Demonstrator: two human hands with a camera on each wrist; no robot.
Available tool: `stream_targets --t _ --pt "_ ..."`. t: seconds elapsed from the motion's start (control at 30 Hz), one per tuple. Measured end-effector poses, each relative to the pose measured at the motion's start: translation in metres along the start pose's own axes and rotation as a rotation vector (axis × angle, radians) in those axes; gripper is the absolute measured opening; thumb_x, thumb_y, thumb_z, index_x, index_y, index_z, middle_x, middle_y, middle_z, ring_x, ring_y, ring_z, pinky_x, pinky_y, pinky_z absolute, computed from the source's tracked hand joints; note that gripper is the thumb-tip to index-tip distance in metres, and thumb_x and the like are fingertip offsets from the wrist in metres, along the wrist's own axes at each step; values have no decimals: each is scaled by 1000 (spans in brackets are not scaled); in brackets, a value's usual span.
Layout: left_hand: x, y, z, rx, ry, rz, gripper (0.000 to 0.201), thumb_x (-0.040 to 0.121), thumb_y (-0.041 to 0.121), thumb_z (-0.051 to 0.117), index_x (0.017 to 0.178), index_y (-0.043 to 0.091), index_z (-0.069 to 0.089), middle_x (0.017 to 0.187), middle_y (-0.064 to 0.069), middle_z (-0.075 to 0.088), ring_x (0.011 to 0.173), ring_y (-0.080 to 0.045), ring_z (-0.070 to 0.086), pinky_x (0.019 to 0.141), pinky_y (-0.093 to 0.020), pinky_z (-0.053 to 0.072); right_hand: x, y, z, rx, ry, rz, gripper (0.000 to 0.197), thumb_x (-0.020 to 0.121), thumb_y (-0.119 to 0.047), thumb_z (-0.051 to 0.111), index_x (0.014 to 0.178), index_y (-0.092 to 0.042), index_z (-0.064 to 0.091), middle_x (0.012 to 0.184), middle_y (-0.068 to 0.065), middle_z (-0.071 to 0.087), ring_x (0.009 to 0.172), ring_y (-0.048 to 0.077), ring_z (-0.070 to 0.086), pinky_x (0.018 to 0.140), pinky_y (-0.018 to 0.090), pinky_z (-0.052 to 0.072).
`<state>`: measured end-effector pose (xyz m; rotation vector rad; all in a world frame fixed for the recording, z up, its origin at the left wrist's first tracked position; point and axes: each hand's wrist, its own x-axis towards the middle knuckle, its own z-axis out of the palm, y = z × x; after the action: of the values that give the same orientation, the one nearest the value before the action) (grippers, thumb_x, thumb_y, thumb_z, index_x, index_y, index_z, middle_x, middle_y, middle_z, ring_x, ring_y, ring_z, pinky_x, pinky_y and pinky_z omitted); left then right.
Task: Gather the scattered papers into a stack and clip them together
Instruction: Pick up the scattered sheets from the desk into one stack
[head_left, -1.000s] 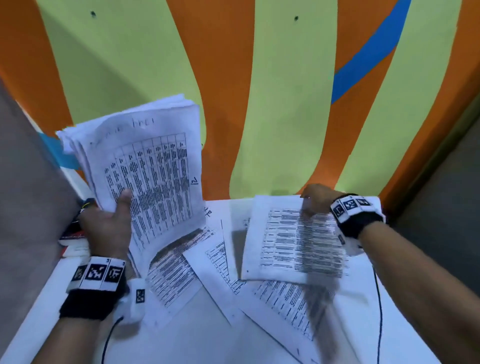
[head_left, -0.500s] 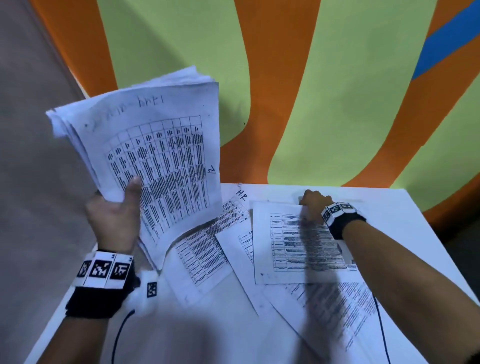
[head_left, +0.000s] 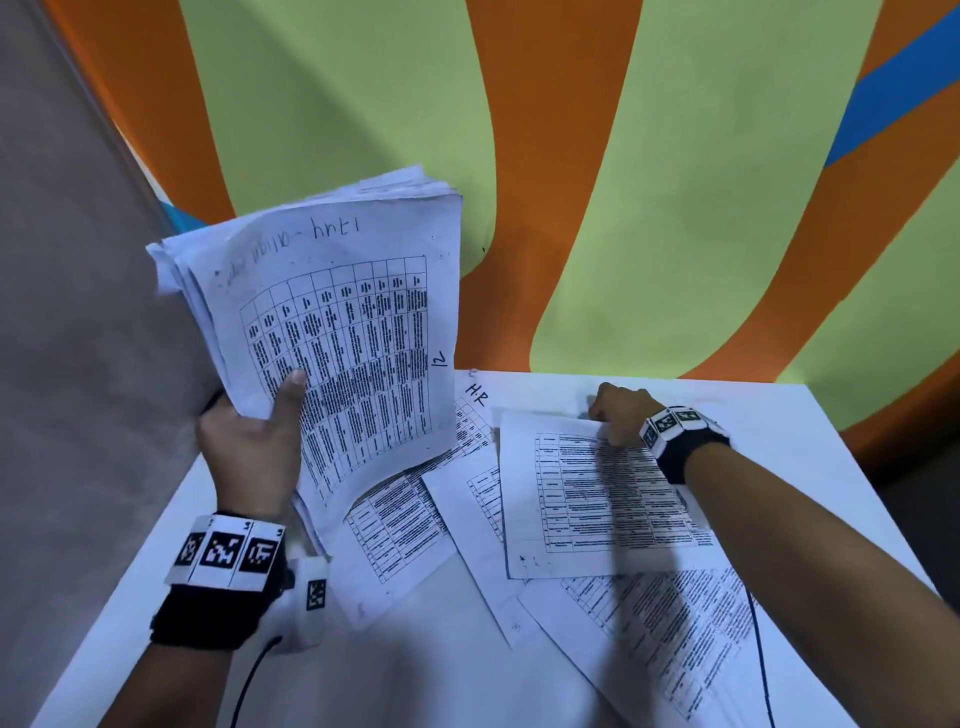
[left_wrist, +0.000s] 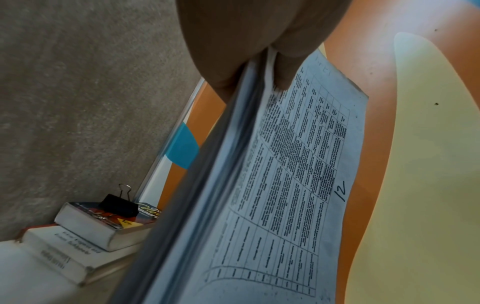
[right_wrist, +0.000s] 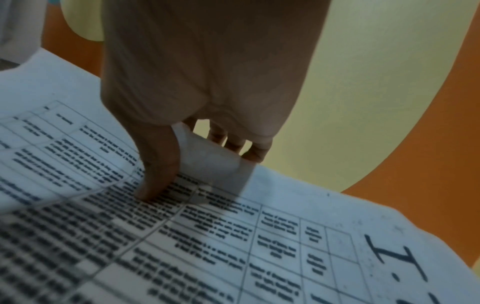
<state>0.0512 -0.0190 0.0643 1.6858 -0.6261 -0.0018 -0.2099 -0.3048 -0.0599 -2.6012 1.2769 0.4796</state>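
My left hand (head_left: 260, 436) grips a thick stack of printed papers (head_left: 337, 332), held upright above the table's left side, thumb on the top sheet; the left wrist view shows the stack (left_wrist: 272, 185) edge-on. My right hand (head_left: 618, 415) pinches the far edge of a loose printed sheet (head_left: 597, 499) lying on the white table (head_left: 779, 415); in the right wrist view the thumb (right_wrist: 158, 164) presses on the sheet (right_wrist: 233, 236) and the fingers curl under its lifted edge. Several more loose sheets (head_left: 395, 525) lie overlapping beneath. A black binder clip (left_wrist: 119, 203) sits on books.
Two stacked books (left_wrist: 85, 236) lie at the table's far left, by a grey wall (head_left: 67, 364). An orange and green striped wall (head_left: 623, 182) stands right behind the table. Cables from the wrist cameras trail over the near table.
The view has shifted right and downward. My left hand has raised the stack slightly. My right hand stays at the far edge of the top loose sheet.
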Motion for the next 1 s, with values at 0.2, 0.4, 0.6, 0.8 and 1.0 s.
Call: stream_targets --t 0.2,0.4,0.6,0.8,1.0 --pt "3 -6 3 -16 4 -2 44 84 21 69 102 -18 59 109 -33 63 105 -37 62 80 -41 51 -18 7 3 63 135 -49 26 81 -13 63 106 -12 54 115 13 55 102 33 54 80 35 37" --pt "2 -9 17 -31 -4 -13 41 83 24 69 102 -12 63 105 -23 67 100 -29 64 82 -33 47 -13 20 6 49 -29 -1 77 77 -21 74 144 -11 36 152 10 23 137 31 30 107 44 39" --pt "-6 -6 22 -43 -10 -25 11 84 18 69 90 14 60 68 29 63 67 11 55 66 -12 44 -1 14 -1 -120 -57 26 77 74 -34 79 141 -21 44 137 13 36 120 36 46 101 44 43" --pt "-6 -6 19 -55 5 -30 8 84 19 69 81 18 61 72 18 61 53 12 48 62 -16 42 -8 9 -8 -133 63 -30 17 75 -19 70 86 -21 57 101 6 55 104 29 53 93 42 34" --pt "-3 -4 19 -81 23 -75 36 83 22 69 85 -13 62 80 -21 67 66 4 53 63 -30 46 -51 24 -29 352 274 -87 36 78 -3 67 107 -14 48 86 7 62 80 30 62 67 30 48"
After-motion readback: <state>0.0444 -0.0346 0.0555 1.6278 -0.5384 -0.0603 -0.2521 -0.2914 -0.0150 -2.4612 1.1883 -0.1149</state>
